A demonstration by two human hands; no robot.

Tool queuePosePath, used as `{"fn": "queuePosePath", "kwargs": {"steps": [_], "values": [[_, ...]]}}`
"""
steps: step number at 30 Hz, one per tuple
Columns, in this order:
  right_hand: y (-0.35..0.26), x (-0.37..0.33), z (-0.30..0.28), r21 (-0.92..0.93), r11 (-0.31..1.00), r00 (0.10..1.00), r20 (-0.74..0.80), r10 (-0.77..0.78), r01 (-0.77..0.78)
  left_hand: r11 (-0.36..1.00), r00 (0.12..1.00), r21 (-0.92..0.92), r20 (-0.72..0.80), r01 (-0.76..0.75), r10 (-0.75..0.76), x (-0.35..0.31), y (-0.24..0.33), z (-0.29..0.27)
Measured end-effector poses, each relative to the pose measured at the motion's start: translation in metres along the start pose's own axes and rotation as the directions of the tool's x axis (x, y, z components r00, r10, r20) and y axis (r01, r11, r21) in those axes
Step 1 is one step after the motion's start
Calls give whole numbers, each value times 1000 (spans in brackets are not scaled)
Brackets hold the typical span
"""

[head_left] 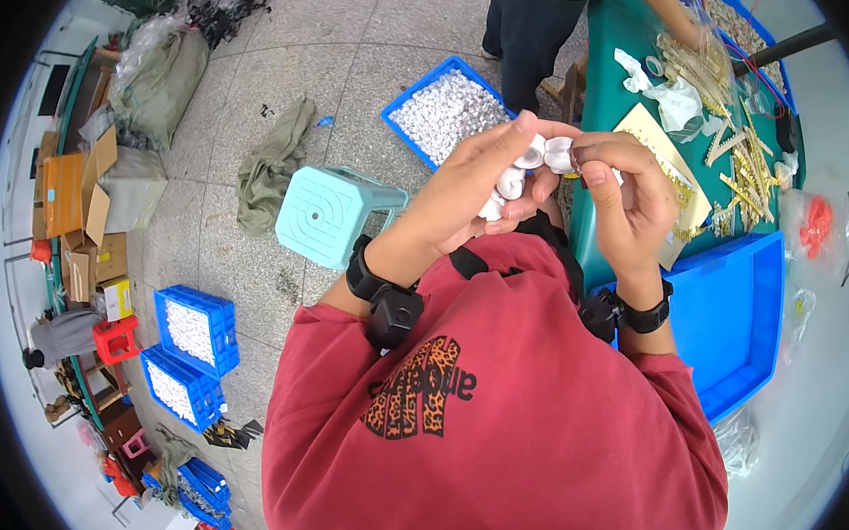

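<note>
Several small white rounded pieces (510, 183) rest in my left hand (468, 185), against the palm and fingers. Its fingers curl around them, with the thumb pointing up. At the tips of my right hand (633, 195) is another white piece (559, 155), which sits right beside the left hand's fingers. The right thumb and index finger are pinched together at that piece's edge. Part of a further white piece (617, 177) shows by the right thumb. What exactly the pieces are, I cannot tell. Both hands are raised in front of my red shirt.
A green table (605, 91) at the right bears yellow strips (753, 178) and crumpled white plastic (675, 104). Beside it lies a blue tray (732, 318). A blue crate of white pieces (448, 111) and a mint stool (325, 215) stand on the floor. Another person (531, 38) stands at the table.
</note>
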State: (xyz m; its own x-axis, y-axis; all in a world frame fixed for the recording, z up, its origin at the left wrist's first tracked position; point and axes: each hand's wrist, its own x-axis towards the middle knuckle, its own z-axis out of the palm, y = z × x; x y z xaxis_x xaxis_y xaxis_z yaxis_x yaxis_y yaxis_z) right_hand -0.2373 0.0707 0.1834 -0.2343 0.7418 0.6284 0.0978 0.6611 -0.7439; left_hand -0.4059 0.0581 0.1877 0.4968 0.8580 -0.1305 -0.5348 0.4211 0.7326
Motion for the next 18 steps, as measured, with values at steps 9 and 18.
{"fn": "queuePosePath", "kwargs": {"steps": [9, 18], "values": [[4, 7, -14, -12, 995, 991, 96, -98, 99, 969, 983, -169, 56, 182, -175, 6, -5, -8], [-15, 1, 0, 326, 907, 959, 1, 282, -267, 987, 984, -1, -73, -163, 163, -4, -4, 6]]}}
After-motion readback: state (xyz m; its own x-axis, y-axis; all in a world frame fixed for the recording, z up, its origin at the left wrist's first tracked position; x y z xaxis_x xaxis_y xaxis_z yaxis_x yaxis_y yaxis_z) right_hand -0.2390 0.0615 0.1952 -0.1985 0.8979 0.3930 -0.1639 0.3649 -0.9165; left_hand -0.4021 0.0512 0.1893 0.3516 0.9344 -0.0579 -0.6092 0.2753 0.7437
